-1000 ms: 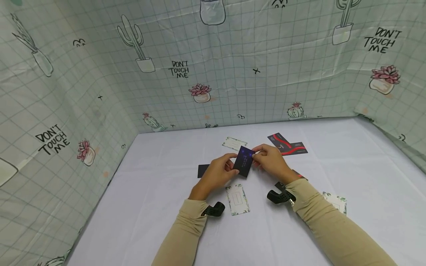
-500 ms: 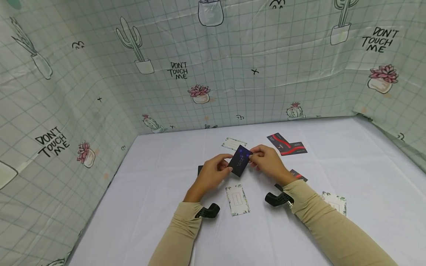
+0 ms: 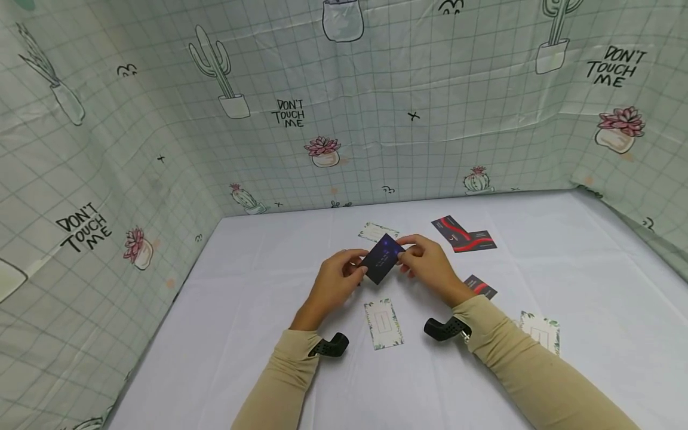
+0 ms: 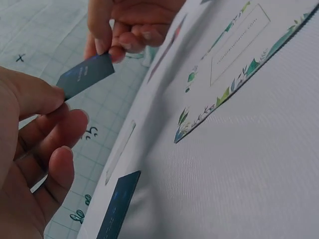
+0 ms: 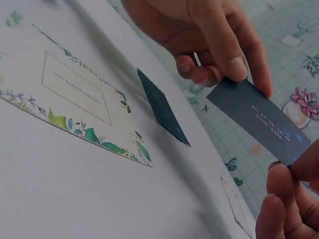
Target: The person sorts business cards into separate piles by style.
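Note:
A dark business card (image 3: 382,259) with a blue, starry end is held up off the table between both hands. My left hand (image 3: 333,283) pinches one end of it between thumb and fingers. At the opposite corner, my right hand (image 3: 432,266) pinches it too. In the right wrist view the card (image 5: 261,119) carries small pale print. Below the hands, a white card with a leafy border (image 3: 384,323) lies flat. Another dark card (image 5: 162,107) lies on the table beyond it; my left hand covers it in the head view.
Farther back lies a second leafy white card (image 3: 378,232). Two overlapping black cards with red stripes (image 3: 464,234) are at the back right. Another red-striped card (image 3: 481,286) is partly behind the right wrist, and a leafy card (image 3: 541,331) is partly behind the right sleeve.
Both hands have shifted a little left with the dark card. The card has turned from nearly upright to a more slanted position. The cards on the table have stayed put.

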Action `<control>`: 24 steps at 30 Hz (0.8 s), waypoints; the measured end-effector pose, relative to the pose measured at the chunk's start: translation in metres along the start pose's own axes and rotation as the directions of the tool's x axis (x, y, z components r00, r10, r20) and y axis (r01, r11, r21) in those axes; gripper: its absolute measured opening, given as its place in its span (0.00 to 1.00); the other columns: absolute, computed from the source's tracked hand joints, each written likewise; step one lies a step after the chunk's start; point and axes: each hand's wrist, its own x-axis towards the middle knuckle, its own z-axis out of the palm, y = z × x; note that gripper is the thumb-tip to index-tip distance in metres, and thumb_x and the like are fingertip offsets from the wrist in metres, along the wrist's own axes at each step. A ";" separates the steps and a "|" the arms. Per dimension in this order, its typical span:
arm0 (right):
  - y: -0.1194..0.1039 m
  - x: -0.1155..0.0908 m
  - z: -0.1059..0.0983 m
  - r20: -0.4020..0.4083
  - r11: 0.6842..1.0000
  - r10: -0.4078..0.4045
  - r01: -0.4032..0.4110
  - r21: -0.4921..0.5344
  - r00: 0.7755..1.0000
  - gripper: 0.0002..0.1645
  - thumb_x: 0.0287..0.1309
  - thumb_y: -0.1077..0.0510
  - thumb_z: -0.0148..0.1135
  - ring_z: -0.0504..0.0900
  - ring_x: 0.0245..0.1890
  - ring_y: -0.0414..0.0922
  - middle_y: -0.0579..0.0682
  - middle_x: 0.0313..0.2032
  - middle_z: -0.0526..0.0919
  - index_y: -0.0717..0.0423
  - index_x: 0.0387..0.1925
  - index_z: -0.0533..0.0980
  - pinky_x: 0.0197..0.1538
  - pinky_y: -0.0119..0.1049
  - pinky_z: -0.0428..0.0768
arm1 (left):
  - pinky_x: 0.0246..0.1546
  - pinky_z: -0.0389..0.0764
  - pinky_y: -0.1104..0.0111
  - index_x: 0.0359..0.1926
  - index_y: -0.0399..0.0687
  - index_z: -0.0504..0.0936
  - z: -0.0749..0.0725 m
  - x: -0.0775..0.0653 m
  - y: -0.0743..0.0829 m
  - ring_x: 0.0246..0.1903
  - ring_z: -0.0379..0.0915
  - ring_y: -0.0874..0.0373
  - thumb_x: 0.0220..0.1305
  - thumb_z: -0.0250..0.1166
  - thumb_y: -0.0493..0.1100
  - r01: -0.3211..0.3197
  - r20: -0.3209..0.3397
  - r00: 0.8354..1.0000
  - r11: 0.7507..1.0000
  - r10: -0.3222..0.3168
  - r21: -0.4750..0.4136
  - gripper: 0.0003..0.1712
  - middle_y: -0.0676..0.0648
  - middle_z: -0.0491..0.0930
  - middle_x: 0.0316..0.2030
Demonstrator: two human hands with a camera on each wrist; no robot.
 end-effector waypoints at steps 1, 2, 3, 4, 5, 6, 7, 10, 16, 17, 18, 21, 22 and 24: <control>0.000 0.000 0.001 -0.003 1.000 -0.002 0.002 0.002 1.000 0.21 0.64 0.66 0.59 0.82 0.27 0.50 0.66 0.33 0.84 0.62 0.59 0.75 0.30 0.35 0.79 | 0.28 0.78 0.69 0.58 0.46 0.82 0.000 0.000 -0.001 0.31 0.77 0.61 0.67 0.66 0.35 -0.004 -0.007 1.000 1.000 0.004 -0.004 0.19 0.48 0.80 0.41; 0.000 0.000 0.002 -0.007 1.000 -0.004 0.004 0.002 1.000 0.22 0.64 0.66 0.59 0.82 0.27 0.50 0.65 0.33 0.85 0.62 0.59 0.75 0.30 0.35 0.79 | 0.27 0.78 0.69 0.58 0.45 0.82 -0.001 -0.001 -0.001 0.30 0.78 0.61 0.67 0.66 0.35 -0.006 -0.012 1.000 1.000 0.006 -0.004 0.18 0.47 0.80 0.41; 0.001 -0.001 0.003 -0.010 1.000 -0.007 0.007 0.003 1.000 0.22 0.64 0.66 0.60 0.82 0.26 0.50 0.65 0.33 0.85 0.62 0.60 0.74 0.30 0.35 0.79 | 0.27 0.78 0.69 0.58 0.45 0.82 -0.001 -0.001 -0.001 0.30 0.78 0.61 0.68 0.65 0.35 -0.003 -0.014 1.000 1.000 0.003 -0.003 0.19 0.47 0.80 0.41; 0.001 -0.001 0.004 -0.013 1.000 -0.011 0.011 0.002 1.000 0.23 0.64 0.65 0.60 0.82 0.26 0.50 0.64 0.32 0.85 0.62 0.61 0.74 0.30 0.35 0.79 | 0.27 0.78 0.69 0.58 0.45 0.82 -0.002 -0.002 -0.002 0.30 0.78 0.61 0.68 0.65 0.35 -0.003 -0.014 1.000 1.000 0.003 0.002 0.19 0.48 0.80 0.41; 0.001 -0.001 0.004 -0.016 1.000 -0.015 0.015 0.002 1.000 0.24 0.64 0.65 0.60 0.81 0.26 0.50 0.63 0.32 0.85 0.61 0.62 0.73 0.30 0.36 0.79 | 0.27 0.77 0.69 0.59 0.45 0.82 -0.002 -0.003 -0.002 0.30 0.77 0.62 0.67 0.66 0.35 0.002 -0.010 1.000 1.000 -0.002 0.007 0.19 0.48 0.79 0.41; 0.001 -0.002 0.005 -0.019 1.000 -0.019 0.019 0.000 1.000 0.24 0.64 0.65 0.60 0.81 0.26 0.50 0.62 0.32 0.85 0.60 0.62 0.74 0.30 0.36 0.79 | 0.27 0.77 0.70 0.59 0.44 0.82 -0.003 -0.003 -0.002 0.30 0.77 0.61 0.67 0.66 0.35 0.009 -0.004 1.000 1.000 -0.009 0.009 0.20 0.48 0.79 0.41; 0.001 -0.002 0.006 -0.021 1.000 -0.022 0.022 -0.002 1.000 0.24 0.64 0.65 0.60 0.81 0.26 0.50 0.61 0.32 0.86 0.59 0.62 0.74 0.30 0.37 0.78 | 0.27 0.77 0.70 0.60 0.44 0.81 -0.003 -0.004 -0.002 0.31 0.76 0.61 0.66 0.67 0.36 0.016 0.004 1.000 1.000 -0.017 0.015 0.21 0.49 0.79 0.40; 0.002 -0.003 0.007 -0.028 0.999 -0.031 0.031 -0.012 0.999 0.25 0.65 0.64 0.60 0.82 0.26 0.49 0.58 0.31 0.86 0.59 0.63 0.74 0.31 0.38 0.78 | 0.29 0.76 0.70 0.62 0.44 0.80 -0.004 -0.005 -0.001 0.32 0.74 0.60 0.64 0.71 0.39 0.028 0.029 0.999 0.998 -0.029 0.049 0.25 0.49 0.77 0.41; 0.003 -0.005 0.008 -0.029 1.000 -0.027 0.027 -0.013 0.999 0.28 0.65 0.62 0.62 0.82 0.26 0.47 0.55 0.32 0.86 0.60 0.66 0.71 0.32 0.39 0.79 | 0.32 0.74 0.70 0.64 0.45 0.78 -0.004 -0.006 0.001 0.32 0.73 0.62 0.58 0.76 0.45 0.033 0.042 0.998 0.994 -0.038 0.108 0.33 0.49 0.75 0.42; 0.002 -0.005 0.008 -0.027 1.000 -0.025 0.024 -0.014 0.999 0.28 0.65 0.62 0.62 0.82 0.26 0.47 0.55 0.32 0.86 0.59 0.66 0.71 0.32 0.38 0.79 | 0.32 0.74 0.70 0.64 0.44 0.78 -0.004 -0.006 0.001 0.32 0.73 0.62 0.58 0.76 0.45 0.031 0.038 0.999 0.994 -0.035 0.109 0.33 0.49 0.75 0.42; 0.002 -0.005 0.008 -0.026 0.999 -0.026 0.026 -0.018 0.999 0.28 0.65 0.62 0.62 0.82 0.26 0.47 0.54 0.32 0.86 0.59 0.66 0.71 0.32 0.38 0.78 | 0.32 0.74 0.70 0.64 0.44 0.78 -0.004 -0.007 0.001 0.32 0.73 0.62 0.58 0.77 0.45 0.028 0.034 0.999 0.993 -0.032 0.111 0.33 0.49 0.75 0.42; 0.001 -0.005 0.010 -0.015 0.999 -0.036 0.036 -0.029 0.999 0.28 0.66 0.62 0.62 0.82 0.26 0.47 0.54 0.31 0.86 0.58 0.66 0.72 0.32 0.37 0.79 | 0.31 0.74 0.70 0.63 0.43 0.78 -0.004 -0.007 -0.001 0.31 0.73 0.62 0.57 0.77 0.45 0.016 0.025 1.000 0.992 -0.019 0.125 0.34 0.48 0.75 0.42; 0.001 -0.006 0.010 -0.013 0.999 -0.039 0.039 -0.029 0.999 0.27 0.66 0.62 0.62 0.82 0.26 0.47 0.54 0.31 0.86 0.57 0.66 0.73 0.32 0.36 0.79 | 0.31 0.74 0.70 0.64 0.43 0.78 -0.004 -0.008 -0.001 0.31 0.73 0.62 0.57 0.77 0.45 0.012 0.025 1.000 0.991 -0.016 0.132 0.34 0.48 0.75 0.42; 0.001 -0.006 0.011 -0.011 0.998 -0.048 0.048 -0.030 0.999 0.26 0.65 0.63 0.62 0.82 0.26 0.47 0.55 0.31 0.86 0.58 0.65 0.74 0.32 0.35 0.79 | 0.31 0.74 0.70 0.64 0.42 0.77 -0.004 -0.008 -0.002 0.30 0.73 0.63 0.56 0.77 0.46 0.002 0.029 1.000 0.989 -0.007 0.148 0.35 0.48 0.75 0.42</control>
